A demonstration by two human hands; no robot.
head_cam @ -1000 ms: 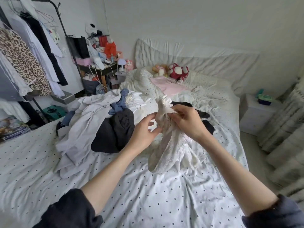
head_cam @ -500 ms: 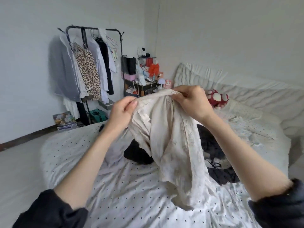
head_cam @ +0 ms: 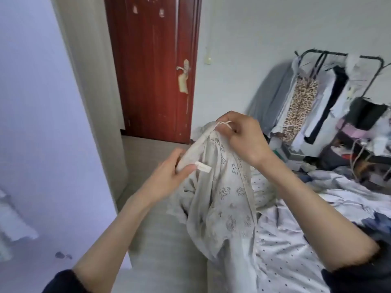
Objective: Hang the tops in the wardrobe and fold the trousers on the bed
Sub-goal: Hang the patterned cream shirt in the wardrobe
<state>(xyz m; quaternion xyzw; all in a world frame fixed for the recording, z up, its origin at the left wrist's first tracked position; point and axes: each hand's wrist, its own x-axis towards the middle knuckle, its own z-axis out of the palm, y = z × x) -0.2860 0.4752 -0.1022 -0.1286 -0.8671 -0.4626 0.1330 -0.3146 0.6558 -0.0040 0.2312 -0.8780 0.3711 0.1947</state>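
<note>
I hold the pale printed top (head_cam: 220,199) up in front of me with both hands, above the near edge of the bed (head_cam: 296,250). Its long axis runs vertically: the neckline is at the top, and the body hangs straight down to a loose hem, which hangs against the spotted sheet (head_cam: 281,263).

My right hand (head_cam: 243,138) is at the highest point of the top. Its fingers are curled closed, and the thumb and forefinger pinch a thin hanging loop (head_cam: 224,123) at the neckline. My left hand (head_cam: 169,172) is lower and to the left. It pinches a folded edge of the fabric between thumb and fingers, just beside a small white label (head_cam: 203,167) that points to the right. The top therefore hangs between and below the two hands, slanting down from right hand to left hand along its upper edge.

A red door (head_cam: 152,66) stands ahead, beyond the bed. A clothes rail (head_cam: 330,53) with hung garments, including a leopard-print one (head_cam: 300,106), stands well apart to the right. More clothes (head_cam: 349,187) lie heaped on the bed at the right.
</note>
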